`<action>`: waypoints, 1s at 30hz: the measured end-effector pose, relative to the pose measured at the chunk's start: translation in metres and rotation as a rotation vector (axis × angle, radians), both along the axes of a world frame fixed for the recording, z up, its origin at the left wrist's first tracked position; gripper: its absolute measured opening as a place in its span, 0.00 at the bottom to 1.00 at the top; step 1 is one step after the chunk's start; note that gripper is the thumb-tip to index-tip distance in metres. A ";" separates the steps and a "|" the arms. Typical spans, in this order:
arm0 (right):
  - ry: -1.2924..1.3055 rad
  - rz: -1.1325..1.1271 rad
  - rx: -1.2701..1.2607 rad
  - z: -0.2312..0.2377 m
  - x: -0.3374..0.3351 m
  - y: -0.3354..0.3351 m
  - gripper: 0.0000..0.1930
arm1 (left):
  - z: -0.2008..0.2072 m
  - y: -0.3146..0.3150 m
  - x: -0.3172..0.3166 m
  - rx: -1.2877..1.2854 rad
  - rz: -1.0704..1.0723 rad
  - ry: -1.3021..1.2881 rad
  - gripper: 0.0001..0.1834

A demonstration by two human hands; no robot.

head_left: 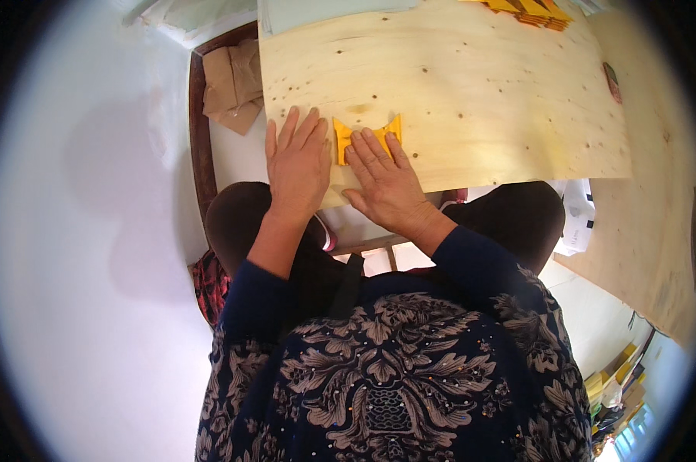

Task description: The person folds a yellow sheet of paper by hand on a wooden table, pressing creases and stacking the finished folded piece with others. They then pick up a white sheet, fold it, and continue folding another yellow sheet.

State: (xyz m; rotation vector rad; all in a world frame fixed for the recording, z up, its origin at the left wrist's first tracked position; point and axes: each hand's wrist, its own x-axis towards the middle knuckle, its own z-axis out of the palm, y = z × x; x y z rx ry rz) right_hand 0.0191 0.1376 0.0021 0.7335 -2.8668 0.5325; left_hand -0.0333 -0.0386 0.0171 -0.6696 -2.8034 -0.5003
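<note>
A small yellow folded piece (346, 132), paper or card by its look, lies on the pale wooden board (486, 100) near its front edge. Its two far corners stick up in points. My right hand (386, 181) rests flat over its near part, fingers stretched and close together, hiding much of it. Just left of the yellow piece, my left hand (298, 165) lies flat on the board with its fingers extended. Nothing shows in the grasp of either hand.
A stack of yellow-orange folded pieces (529, 11) lies at the far right of the board, pale sheets (325, 11) at the far left. A small red-and-dark object (612, 82) sits by the right edge. Brown cardboard (232, 81) stands left of the board; a white bag (575, 215) hangs below right.
</note>
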 end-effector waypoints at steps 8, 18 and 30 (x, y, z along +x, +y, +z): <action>0.045 0.002 0.021 -0.002 0.000 0.001 0.33 | -0.010 0.002 0.039 -0.028 -0.059 -0.086 0.27; 0.069 0.012 0.050 -0.008 0.001 0.002 0.30 | -0.008 0.009 0.059 0.097 -0.134 -0.104 0.32; 0.032 -0.203 0.115 -0.006 0.011 0.031 0.32 | -0.011 0.028 0.061 -0.110 -0.071 -0.065 0.35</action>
